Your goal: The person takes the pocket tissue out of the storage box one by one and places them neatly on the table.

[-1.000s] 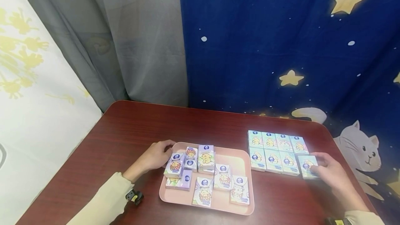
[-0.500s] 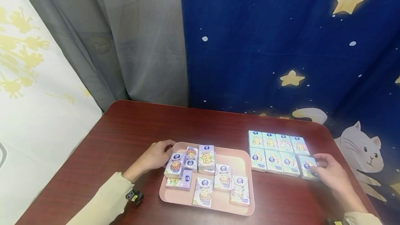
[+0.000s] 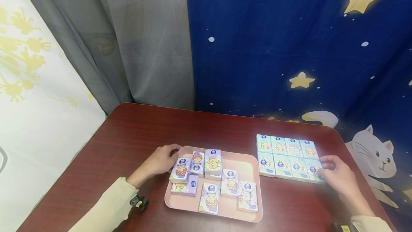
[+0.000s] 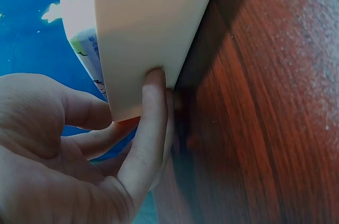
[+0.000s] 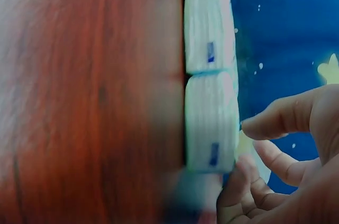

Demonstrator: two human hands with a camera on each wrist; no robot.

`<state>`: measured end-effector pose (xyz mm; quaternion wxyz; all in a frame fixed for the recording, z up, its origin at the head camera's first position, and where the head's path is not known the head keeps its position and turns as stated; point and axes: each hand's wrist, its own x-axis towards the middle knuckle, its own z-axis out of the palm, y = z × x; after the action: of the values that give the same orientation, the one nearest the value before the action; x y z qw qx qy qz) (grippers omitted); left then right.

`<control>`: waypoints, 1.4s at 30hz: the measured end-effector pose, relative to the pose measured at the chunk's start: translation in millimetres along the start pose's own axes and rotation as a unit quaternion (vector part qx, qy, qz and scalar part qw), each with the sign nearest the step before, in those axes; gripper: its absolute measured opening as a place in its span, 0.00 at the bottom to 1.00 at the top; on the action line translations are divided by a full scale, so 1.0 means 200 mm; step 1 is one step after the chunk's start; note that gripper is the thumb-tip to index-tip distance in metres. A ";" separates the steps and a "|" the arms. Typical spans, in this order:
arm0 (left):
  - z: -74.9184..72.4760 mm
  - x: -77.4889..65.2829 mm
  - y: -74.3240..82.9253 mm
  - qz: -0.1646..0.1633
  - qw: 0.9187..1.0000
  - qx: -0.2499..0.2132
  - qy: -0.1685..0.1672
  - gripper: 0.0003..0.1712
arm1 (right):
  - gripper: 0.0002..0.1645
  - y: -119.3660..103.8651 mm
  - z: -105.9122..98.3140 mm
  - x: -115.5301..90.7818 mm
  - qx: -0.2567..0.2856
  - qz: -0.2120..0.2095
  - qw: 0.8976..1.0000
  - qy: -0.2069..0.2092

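At the pink tray's [image 3: 254, 216] back left corner, my left hand [image 3: 162, 160] holds the rim. The left wrist view shows its thumb [image 4: 90, 108] at the rim and a finger [image 4: 151, 97] against the outer wall. My right hand [image 3: 341, 176] grips the end tissue pack [image 3: 313, 169] of the front row on the table. In the right wrist view, bent fingers [image 5: 238, 181] are at that pack's end and the thumb [image 5: 265, 121] is at its upper edge. That pack stands flush beside its neighbour [image 3: 298, 167], in a two-row block of light blue packs.
Several purple and white tissue packs [image 3: 213, 164] lie loosely in the tray, some stacked on others. The dark red table's [image 3: 145, 124] far edge runs along a grey curtain [image 3: 154, 46] and a blue starry curtain [image 3: 251, 56].
My right hand has moved the end tissue pack leftward and slightly back, closing the gap to the front row. My left hand has stayed at the tray.
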<state>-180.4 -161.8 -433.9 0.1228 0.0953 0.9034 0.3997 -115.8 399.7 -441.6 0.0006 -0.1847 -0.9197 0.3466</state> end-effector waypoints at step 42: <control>0.01 0.00 -0.01 -0.005 1.000 0.009 0.004 0.19 | 0.28 -0.84 0.39 -0.45 -0.102 -0.303 0.935 -0.155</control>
<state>-180.3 -161.9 -435.7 0.1205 0.0906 0.9080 0.3908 -98.7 202.5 -382.7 -0.0557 0.1599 -0.9511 0.2585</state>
